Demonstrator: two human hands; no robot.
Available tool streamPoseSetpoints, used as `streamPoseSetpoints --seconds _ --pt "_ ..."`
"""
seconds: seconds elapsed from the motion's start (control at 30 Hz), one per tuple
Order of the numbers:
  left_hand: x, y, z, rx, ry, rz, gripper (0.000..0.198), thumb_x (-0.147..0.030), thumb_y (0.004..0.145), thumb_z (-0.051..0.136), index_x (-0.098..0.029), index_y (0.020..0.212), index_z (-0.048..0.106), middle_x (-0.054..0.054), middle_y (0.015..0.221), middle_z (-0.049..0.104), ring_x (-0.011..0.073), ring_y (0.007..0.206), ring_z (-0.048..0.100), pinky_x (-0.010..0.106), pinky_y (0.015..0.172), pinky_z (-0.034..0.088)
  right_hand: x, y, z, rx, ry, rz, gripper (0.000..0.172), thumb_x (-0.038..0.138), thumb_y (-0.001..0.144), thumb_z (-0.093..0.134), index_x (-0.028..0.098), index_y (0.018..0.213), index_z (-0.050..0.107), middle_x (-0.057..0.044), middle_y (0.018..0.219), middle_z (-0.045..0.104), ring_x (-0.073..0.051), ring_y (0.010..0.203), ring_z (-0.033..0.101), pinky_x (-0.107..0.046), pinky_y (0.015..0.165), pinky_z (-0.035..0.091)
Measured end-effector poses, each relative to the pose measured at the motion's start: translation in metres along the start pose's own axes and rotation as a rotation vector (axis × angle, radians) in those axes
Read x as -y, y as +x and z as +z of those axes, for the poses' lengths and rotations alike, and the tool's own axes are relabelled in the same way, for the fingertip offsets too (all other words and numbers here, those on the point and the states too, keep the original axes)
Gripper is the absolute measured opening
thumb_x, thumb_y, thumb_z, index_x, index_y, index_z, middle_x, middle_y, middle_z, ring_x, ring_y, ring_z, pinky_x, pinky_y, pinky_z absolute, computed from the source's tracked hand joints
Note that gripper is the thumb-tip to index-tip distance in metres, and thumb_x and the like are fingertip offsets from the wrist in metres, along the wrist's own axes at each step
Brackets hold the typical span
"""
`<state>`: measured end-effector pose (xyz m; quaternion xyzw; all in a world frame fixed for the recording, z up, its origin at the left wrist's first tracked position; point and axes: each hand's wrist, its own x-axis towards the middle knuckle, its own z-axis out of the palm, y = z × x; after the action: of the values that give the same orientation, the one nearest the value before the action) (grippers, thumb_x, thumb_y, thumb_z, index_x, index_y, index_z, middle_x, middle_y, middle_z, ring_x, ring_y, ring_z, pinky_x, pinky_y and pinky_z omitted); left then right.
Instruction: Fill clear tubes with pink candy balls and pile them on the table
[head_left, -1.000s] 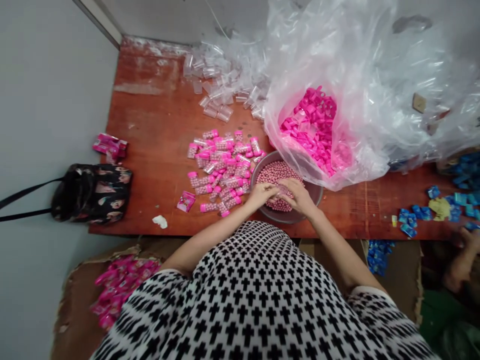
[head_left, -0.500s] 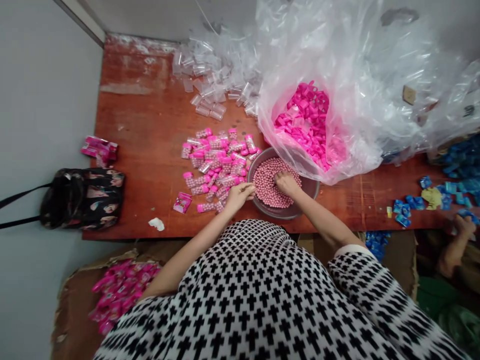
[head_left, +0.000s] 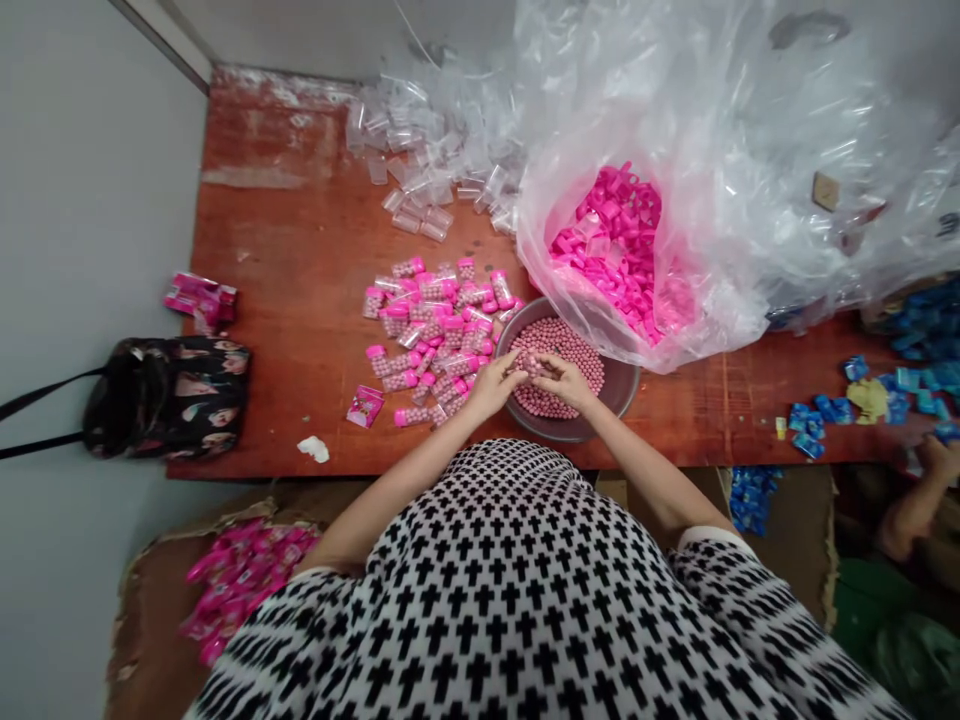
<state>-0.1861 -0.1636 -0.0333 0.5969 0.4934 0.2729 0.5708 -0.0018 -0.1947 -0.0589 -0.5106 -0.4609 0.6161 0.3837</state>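
Over a grey bowl (head_left: 626, 385) of small pink balls (head_left: 559, 345), my two hands meet fingertip to fingertip. My left hand (head_left: 495, 385) pinches a small clear container (head_left: 531, 363) with pink showing in it; fingers cover most of it. The fingers of my right hand (head_left: 566, 382) are bent closed at the container's other side, with pink balls at their tips, partly hidden. Left of the bowl lies a heap of filled clear bottles (head_left: 435, 325) with pink caps.
Behind the bowl, an open plastic bag (head_left: 712, 290) of pink caps (head_left: 615, 235) overhangs its rim. Empty clear tubes (head_left: 424, 215) lie at the back. A black patterned bag (head_left: 202, 395) is at the left edge. At far right, another person's hand (head_left: 934, 460) is near blue packets (head_left: 810, 425).
My right hand has lifted out of the pink balls and moved left to meet my left hand. My left hand has shifted slightly right, over the bowl.
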Motion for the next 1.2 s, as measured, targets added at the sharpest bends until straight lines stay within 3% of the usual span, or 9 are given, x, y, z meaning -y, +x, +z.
streamPoseSetpoints --seconds 0.07,0.17,0.3,0.47,0.6,0.77,0.9,1.03,1.2 --pt "-0.007 0.004 0.008 0.058 -0.017 0.027 0.037 -0.029 0.078 0.062 -0.019 0.114 0.065 0.006 0.117 0.066 0.0244 0.11 0.06 0.038 0.1 0.043 0.011 -0.007 0.0 -0.012 0.129 0.021 0.045 0.034 0.07 0.072 0.024 0.112 0.06 -0.001 0.111 0.065 -0.017 0.1 0.062 -0.035 0.093 0.049" --pt "-0.014 0.009 0.018 0.068 -0.089 0.011 0.036 -0.03 0.077 0.062 -0.017 0.11 0.067 0.005 0.11 0.069 0.0241 0.104 0.063 0.037 0.095 0.046 0.026 -0.014 -0.006 -0.029 0.107 0.028 0.04 0.035 0.072 0.07 0.023 0.109 0.062 -0.001 0.098 0.068 -0.016 0.088 0.065 -0.035 0.084 0.053" --pt "-0.018 0.012 0.022 0.123 -0.248 -0.054 0.044 -0.036 0.071 0.068 -0.015 0.109 0.068 0.007 0.107 0.07 0.0241 0.099 0.064 0.037 0.09 0.049 0.047 -0.017 -0.025 -0.058 -0.138 -0.098 0.045 0.035 0.073 0.07 0.023 0.115 0.058 -0.003 0.101 0.066 -0.016 0.087 0.064 -0.034 0.084 0.052" --pt "-0.015 0.015 0.021 0.27 -0.434 -0.154 0.058 -0.045 0.063 0.073 -0.012 0.11 0.067 0.009 0.099 0.072 0.0217 0.083 0.067 0.036 0.078 0.053 0.068 -0.018 -0.038 0.073 -0.497 -0.284 0.028 0.035 0.079 0.065 0.02 0.103 0.064 -0.006 0.098 0.068 -0.017 0.087 0.063 -0.031 0.082 0.048" --pt "-0.012 0.018 0.019 0.272 -0.365 -0.137 0.057 -0.046 0.062 0.074 -0.012 0.107 0.069 0.009 0.097 0.072 0.0222 0.084 0.067 0.036 0.08 0.053 0.069 -0.019 -0.038 0.113 -0.608 -0.316 0.022 0.036 0.082 0.062 0.018 0.094 0.063 -0.003 0.082 0.067 -0.013 0.072 0.059 -0.025 0.069 0.045" --pt "-0.02 0.023 0.015 0.258 -0.182 -0.03 0.048 -0.047 0.064 0.072 -0.015 0.101 0.072 0.008 0.102 0.072 0.0253 0.096 0.065 0.038 0.09 0.05 0.067 -0.025 -0.04 0.163 -0.67 -0.277 0.017 0.033 0.083 0.06 0.017 0.09 0.06 0.0 0.074 0.065 -0.01 0.064 0.056 -0.021 0.064 0.041" --pt "-0.023 0.029 0.011 0.178 -0.168 -0.037 0.051 -0.05 0.061 0.073 -0.015 0.098 0.072 0.009 0.102 0.072 0.0268 0.097 0.065 0.042 0.093 0.048 0.068 -0.032 -0.045 0.091 -0.762 -0.188 0.02 0.036 0.082 0.062 0.017 0.087 0.061 0.0 0.072 0.066 -0.011 0.063 0.057 -0.021 0.063 0.041" --pt "-0.017 0.035 0.014 0.169 -0.357 -0.144 0.062 -0.055 0.059 0.073 -0.013 0.104 0.067 0.01 0.1 0.071 0.024 0.087 0.066 0.041 0.083 0.053 0.069 -0.021 -0.062 -0.034 -0.843 -0.197 0.029 0.039 0.08 0.064 0.019 0.101 0.064 -0.006 0.092 0.07 -0.015 0.073 0.063 -0.025 0.07 0.045" --pt "-0.014 0.038 0.021 0.107 -0.396 -0.117 0.053 -0.053 0.065 0.071 -0.015 0.101 0.064 0.008 0.101 0.068 0.0206 0.09 0.064 0.036 0.083 0.053 0.075 0.029 -0.121 -0.504 -0.837 -0.107 0.023 0.03 0.088 0.048 0.019 0.092 0.068 -0.003 0.081 0.07 -0.015 0.073 0.063 -0.025 0.071 0.046"
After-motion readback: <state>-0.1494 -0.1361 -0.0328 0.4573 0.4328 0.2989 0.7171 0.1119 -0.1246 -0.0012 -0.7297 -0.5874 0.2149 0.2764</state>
